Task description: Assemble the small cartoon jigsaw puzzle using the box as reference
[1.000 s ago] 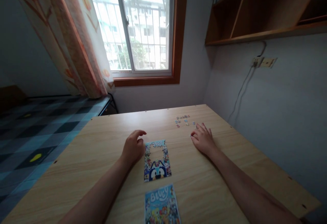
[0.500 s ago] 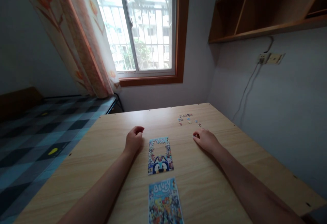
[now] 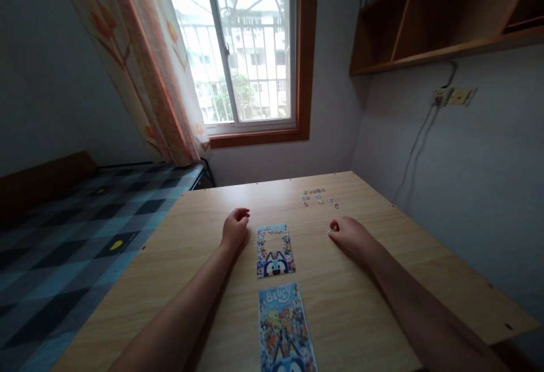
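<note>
A partly assembled jigsaw puzzle [image 3: 276,269] lies on the wooden table between my hands, with a gap in its upper middle where bare wood shows. My left hand [image 3: 236,228] rests just left of the puzzle, loosely curled, with thumb and fingers a little apart and nothing visible in it. To the right, my right hand [image 3: 349,237] pinches a small pale puzzle piece [image 3: 329,232] between thumb and fingertip, just above the table. Several loose puzzle pieces [image 3: 318,197] lie beyond it. Nearer me is a printed reference picture [image 3: 284,324], headed "Bluey", cut off by the frame's bottom.
The wooden table [image 3: 352,310] has its far edge near the wall below a window [image 3: 255,66]. A checked bed [image 3: 55,247] stands at the left. On the right wall are a wooden shelf [image 3: 450,18] and a socket [image 3: 461,97] with a hanging cable.
My view has tilted and shifted slightly, so the scene sits further right. My right hand has turned a little, showing more of the pinched piece. The puzzle looks unchanged.
</note>
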`<state>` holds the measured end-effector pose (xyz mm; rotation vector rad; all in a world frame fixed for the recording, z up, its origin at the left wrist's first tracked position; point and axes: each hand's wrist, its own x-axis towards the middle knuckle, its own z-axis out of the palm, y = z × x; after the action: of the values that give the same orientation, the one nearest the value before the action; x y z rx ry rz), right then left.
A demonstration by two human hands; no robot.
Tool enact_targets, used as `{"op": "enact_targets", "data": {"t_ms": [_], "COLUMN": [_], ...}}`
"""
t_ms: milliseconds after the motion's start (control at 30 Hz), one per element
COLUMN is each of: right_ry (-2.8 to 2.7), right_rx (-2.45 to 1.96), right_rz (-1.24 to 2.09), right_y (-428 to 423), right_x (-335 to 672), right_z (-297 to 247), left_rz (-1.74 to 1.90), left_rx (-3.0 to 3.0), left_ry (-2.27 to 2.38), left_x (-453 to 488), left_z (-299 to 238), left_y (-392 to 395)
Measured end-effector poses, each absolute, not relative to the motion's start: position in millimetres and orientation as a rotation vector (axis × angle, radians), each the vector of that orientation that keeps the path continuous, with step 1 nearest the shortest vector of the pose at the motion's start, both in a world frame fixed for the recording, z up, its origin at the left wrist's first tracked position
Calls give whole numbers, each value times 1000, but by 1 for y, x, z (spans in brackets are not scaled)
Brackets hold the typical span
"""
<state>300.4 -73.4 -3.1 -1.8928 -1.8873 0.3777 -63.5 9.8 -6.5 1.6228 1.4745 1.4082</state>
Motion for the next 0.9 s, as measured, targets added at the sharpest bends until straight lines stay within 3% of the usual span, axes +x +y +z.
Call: {"op": "enact_targets", "data": {"t_ms": [133, 433, 633, 900], "right_ry": [-1908, -1814, -1554, -1883], "right_rx": [-1937, -1585, -1274, -1109], "right_rz": [338, 714, 766, 639], "right_y": [-76, -66, -65, -45], "right_x": [303, 296, 255, 189], "right_z": [1, -14, -23, 13], "left_rz": [1382, 1431, 1189, 898], "left_rx": [1626, 1593, 2023, 2360], "left_ry": [1424, 1438, 1502, 1507], "left_x": [-66, -70, -61, -52], "left_z": [-7, -10, -8, -5], "left_y": [-7, -16, -25, -34]}}
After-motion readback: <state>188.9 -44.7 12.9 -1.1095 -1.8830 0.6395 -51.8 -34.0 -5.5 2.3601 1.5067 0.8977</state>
